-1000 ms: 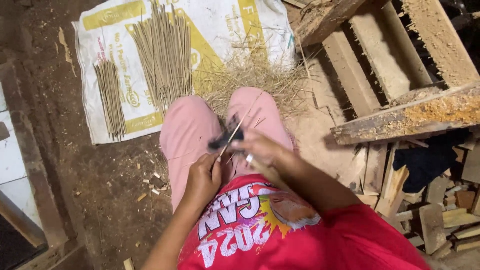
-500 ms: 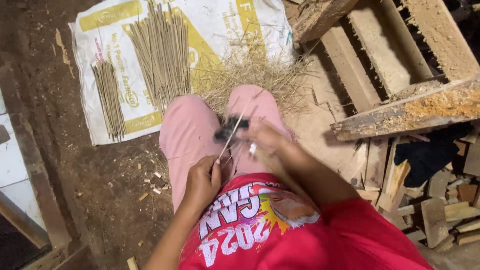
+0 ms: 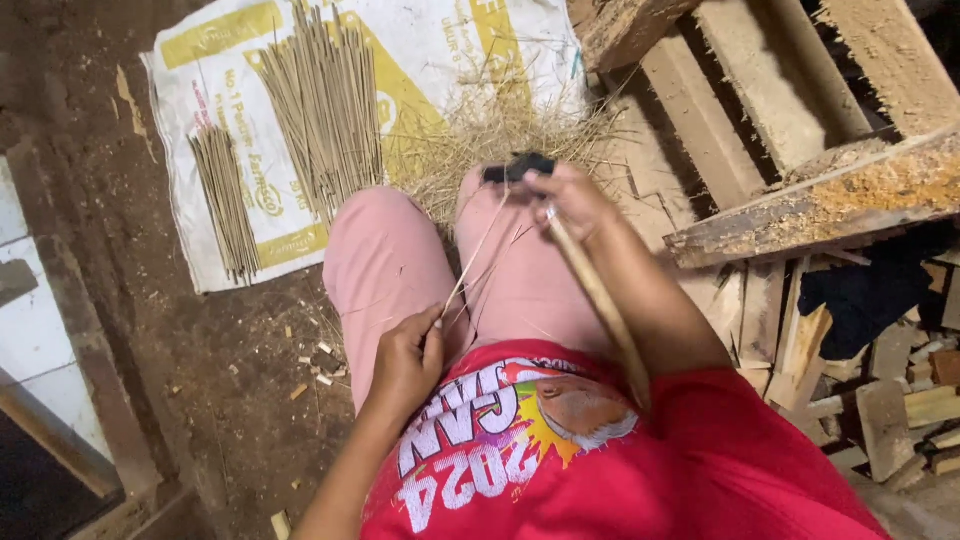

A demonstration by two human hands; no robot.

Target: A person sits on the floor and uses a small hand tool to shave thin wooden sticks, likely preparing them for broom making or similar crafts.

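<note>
Watching from my end, the right hand [image 3: 572,203] has travelled forward, away from the body: half a second ago it sat low over the lap beside the left hand, and now it is out over the right knee, closed around a dark-handled knife [image 3: 518,166] and a long pale bamboo stick [image 3: 598,296] that slants back along the forearm toward the red shirt [image 3: 640,470]. The left hand [image 3: 408,358] has stayed near the waist, fingers pinched shut on the near end of a thin sliver [image 3: 472,262], which now stretches taut between the two hands across the pink trousers [image 3: 390,270]. I read that widening gap as the blade having run along the stick, peeling the strip longer; I cannot see the blade edge itself, since the fingers cover it. Beyond the knees, two batches of finished thin sticks [image 3: 322,105] lie on a white and yellow sack [image 3: 520,30], beside a pile of straw-like shavings [image 3: 500,130]. Rough wooden planks [image 3: 820,205] and offcuts crowd the right side.
</note>
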